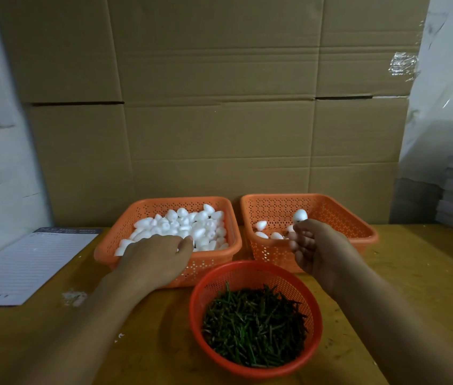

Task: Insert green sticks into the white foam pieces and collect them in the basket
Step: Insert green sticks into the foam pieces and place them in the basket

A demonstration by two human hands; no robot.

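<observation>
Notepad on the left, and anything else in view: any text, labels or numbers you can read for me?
"11": my best reading of the small mark at the bottom corner of the lined notepad.
Dark header strip on the notepad: printed words, too blurred to read.
Cardboard boxes, orange baskets: no text visible.

Three baskets total: two square orange ones, at 10 o'clock [147, 208] and 2 o'clock [339, 207], plus one round red one [247, 270] at 6. Right square one holds about five foam pieces [261, 225]; foam heap [186, 223] and green sticks [253, 326] are too many to count. Two hands, one notepad [25, 262].
</observation>
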